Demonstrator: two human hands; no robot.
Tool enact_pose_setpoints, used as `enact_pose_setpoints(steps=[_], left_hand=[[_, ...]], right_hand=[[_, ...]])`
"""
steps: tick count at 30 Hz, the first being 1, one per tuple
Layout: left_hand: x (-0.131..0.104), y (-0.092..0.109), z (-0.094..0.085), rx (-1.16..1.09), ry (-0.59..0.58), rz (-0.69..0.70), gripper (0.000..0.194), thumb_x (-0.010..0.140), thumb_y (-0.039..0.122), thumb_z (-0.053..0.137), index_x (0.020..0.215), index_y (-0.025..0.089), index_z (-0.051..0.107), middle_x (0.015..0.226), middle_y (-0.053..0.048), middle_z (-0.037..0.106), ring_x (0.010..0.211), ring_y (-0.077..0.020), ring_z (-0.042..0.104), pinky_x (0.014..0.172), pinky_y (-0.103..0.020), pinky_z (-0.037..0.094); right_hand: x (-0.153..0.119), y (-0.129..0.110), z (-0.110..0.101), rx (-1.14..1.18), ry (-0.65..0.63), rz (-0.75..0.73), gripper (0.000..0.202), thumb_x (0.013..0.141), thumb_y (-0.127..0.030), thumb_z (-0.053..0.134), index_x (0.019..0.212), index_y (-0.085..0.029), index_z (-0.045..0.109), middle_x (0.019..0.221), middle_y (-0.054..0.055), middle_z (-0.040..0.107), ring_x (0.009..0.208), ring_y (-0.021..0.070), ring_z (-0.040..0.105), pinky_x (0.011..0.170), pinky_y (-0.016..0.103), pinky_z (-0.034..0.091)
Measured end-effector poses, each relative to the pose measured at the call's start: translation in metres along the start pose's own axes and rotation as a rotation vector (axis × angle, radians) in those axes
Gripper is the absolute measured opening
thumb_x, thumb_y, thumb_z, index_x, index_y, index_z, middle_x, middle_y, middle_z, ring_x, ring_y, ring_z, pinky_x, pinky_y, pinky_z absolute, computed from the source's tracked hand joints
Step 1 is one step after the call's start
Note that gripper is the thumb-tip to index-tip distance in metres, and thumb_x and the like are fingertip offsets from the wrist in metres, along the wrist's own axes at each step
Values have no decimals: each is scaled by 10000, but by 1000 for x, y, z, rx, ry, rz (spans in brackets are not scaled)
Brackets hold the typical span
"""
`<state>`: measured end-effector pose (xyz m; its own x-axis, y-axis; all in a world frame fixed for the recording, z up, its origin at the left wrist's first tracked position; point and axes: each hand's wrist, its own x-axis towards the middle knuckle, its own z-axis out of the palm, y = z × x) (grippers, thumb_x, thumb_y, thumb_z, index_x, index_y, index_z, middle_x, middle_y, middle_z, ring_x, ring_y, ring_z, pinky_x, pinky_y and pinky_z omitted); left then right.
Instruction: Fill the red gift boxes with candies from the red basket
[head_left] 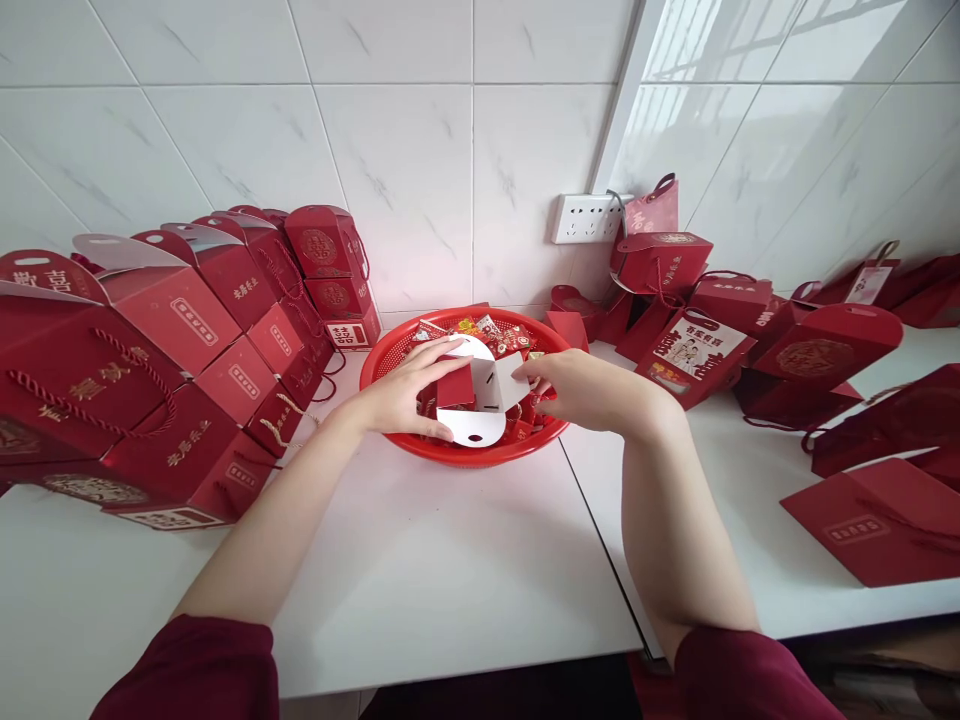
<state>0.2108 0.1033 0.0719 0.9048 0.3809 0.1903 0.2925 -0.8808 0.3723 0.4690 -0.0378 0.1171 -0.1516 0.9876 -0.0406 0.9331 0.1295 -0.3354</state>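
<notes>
An unfolded-top gift box, red outside and white inside, sits with its flaps open over a red plastic basket. My left hand grips the box from the left, thumb at the near flap and fingers at the far one. On the other side, my right hand has its fingers closed on the right-hand white flap. Small red wrapped packets fill the basket around and beneath the box. The box's underside is hidden.
Red gift boxes with rope handles are stacked at the left. More red boxes stand loosely at the right. A white power strip is on the tiled wall behind. The white table has a seam right of the basket.
</notes>
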Motion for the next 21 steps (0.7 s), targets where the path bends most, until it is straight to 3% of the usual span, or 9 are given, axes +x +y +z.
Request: enact_pose_setpoints(steps=[4, 8, 14, 21], left_hand=[[1, 1, 0, -16, -47, -28, 1235, 534, 620, 883, 1575, 324, 289, 1699, -108, 72, 1560, -402, 49, 1239, -617, 171], [0, 0, 2, -48, 17, -23, 1018, 670, 603, 817, 1528, 287, 368, 1681, -128, 160, 1562, -371, 93, 1246, -585, 194], [-3, -4, 5, -183, 150, -19, 968, 807, 542, 721, 1579, 264, 208, 1651, -146, 242, 1519, -341, 269, 1224, -534, 292], [-3, 8, 2, -45, 98, -100, 654, 844, 545, 671, 1429, 295, 519, 1671, -70, 219, 1533, -340, 234, 1232, -523, 284]], right_hand=[[0, 1, -1, 56, -15, 38, 495, 832, -123, 577, 1312, -236, 628, 1249, 81, 684, 1058, 248, 677, 831, 338, 549], [2, 0, -2, 56, -20, 42, 439, 817, -188, 633, 1255, -215, 648, 1205, 96, 692, 1029, 255, 673, 791, 340, 550], [5, 0, 0, 3, -34, 71, 453, 824, -308, 668, 1258, -180, 645, 1250, 123, 672, 1082, 277, 644, 760, 344, 535], [8, -5, 2, 65, 68, -73, 498, 847, -304, 663, 1334, -229, 589, 1088, 78, 717, 963, 246, 670, 697, 317, 506]])
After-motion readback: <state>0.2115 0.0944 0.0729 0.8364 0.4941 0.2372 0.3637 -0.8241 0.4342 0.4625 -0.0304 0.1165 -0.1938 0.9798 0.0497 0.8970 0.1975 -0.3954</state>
